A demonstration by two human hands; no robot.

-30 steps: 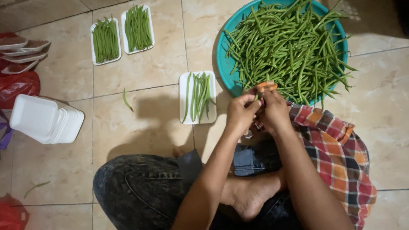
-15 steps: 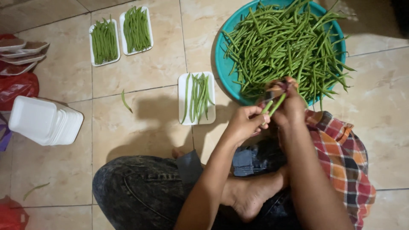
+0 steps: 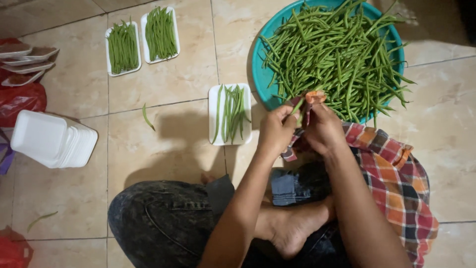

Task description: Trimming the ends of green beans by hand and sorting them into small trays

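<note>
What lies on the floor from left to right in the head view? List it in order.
Red plastic bag → stack of white foam trays → two filled trays of green beans → loose bean → partly filled tray → left hand → right hand → teal basin of beans.

The scene is lit warmly from above and behind. A soft shadow is cast on the tiled floor [image 3: 173, 84] beside the white tray [image 3: 230, 115]. Corners are dimmed; focus is sharp.
</note>
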